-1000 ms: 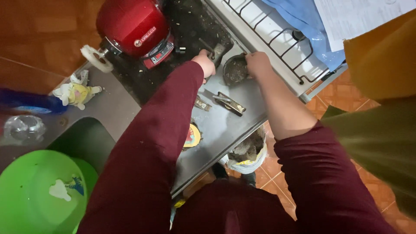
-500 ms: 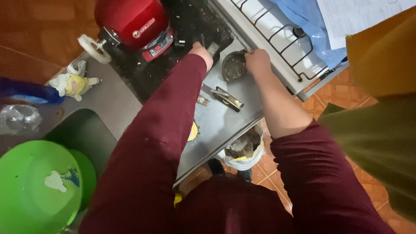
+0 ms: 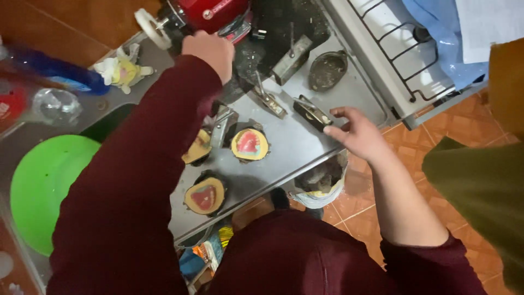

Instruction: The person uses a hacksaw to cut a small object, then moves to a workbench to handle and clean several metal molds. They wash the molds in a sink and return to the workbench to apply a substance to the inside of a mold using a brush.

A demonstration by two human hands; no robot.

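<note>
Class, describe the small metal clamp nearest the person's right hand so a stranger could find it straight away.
Start at the grey metal worktop. The right hand hovers over its right part; the clamp lies just above its fingertips. It is a short, dark block with a brassy edge, unlike the longer, paler clamp to its left and the round dish beyond it.

Left hand at red machine, right hand beside metal clamp.
</note>
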